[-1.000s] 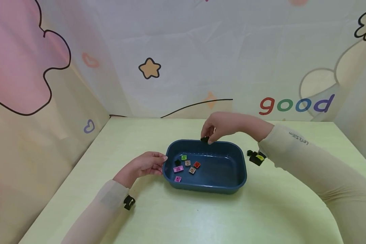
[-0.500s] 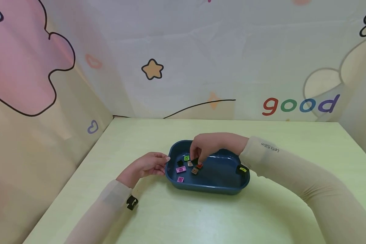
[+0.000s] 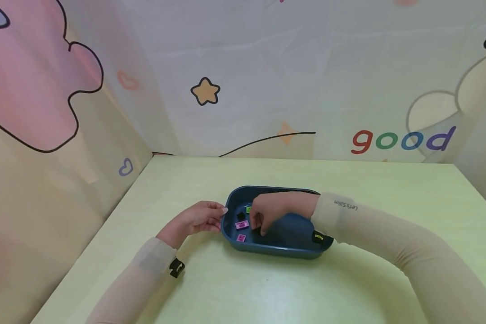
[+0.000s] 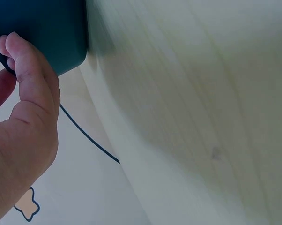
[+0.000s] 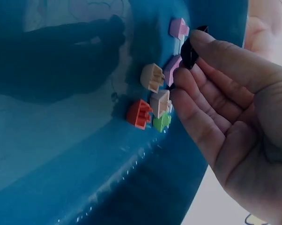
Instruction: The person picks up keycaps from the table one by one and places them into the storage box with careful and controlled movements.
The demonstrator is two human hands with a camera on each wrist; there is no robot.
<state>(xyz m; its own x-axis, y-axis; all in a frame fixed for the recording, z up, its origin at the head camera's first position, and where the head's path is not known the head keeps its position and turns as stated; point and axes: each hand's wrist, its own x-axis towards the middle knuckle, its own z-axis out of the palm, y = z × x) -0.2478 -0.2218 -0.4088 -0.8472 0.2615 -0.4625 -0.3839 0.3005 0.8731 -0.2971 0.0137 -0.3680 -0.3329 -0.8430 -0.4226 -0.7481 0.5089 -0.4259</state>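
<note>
A dark blue plastic tub point(image 3: 283, 252) stands on the table. My left hand point(image 3: 202, 218) pinches its left rim, the thumb on the edge and the fingers outside. My right hand point(image 3: 270, 209) is down inside the tub, holding a black keycap point(image 5: 189, 52) between thumb and fingertips. Close to those fingertips on the tub floor lie a red keycap point(image 5: 140, 114), a beige one, a paler one and a green keycap point(image 5: 161, 123). A long pink keycap point(image 3: 242, 225), a small pink keycap point(image 3: 241, 238) and another black keycap point(image 3: 240, 216) lie at the tub's left end.
The pale green tabletop point(image 3: 243, 292) surrounds the tub. A printed fabric backdrop point(image 3: 259, 90) rises behind and at the sides. Black camera mounts sit at both wrists, the right mount point(image 3: 317, 237) over the tub's right end.
My right hand has come from above the far rim down into the tub and toward the keycaps, carrying the black keycap. The left hand keeps its hold on the rim.
</note>
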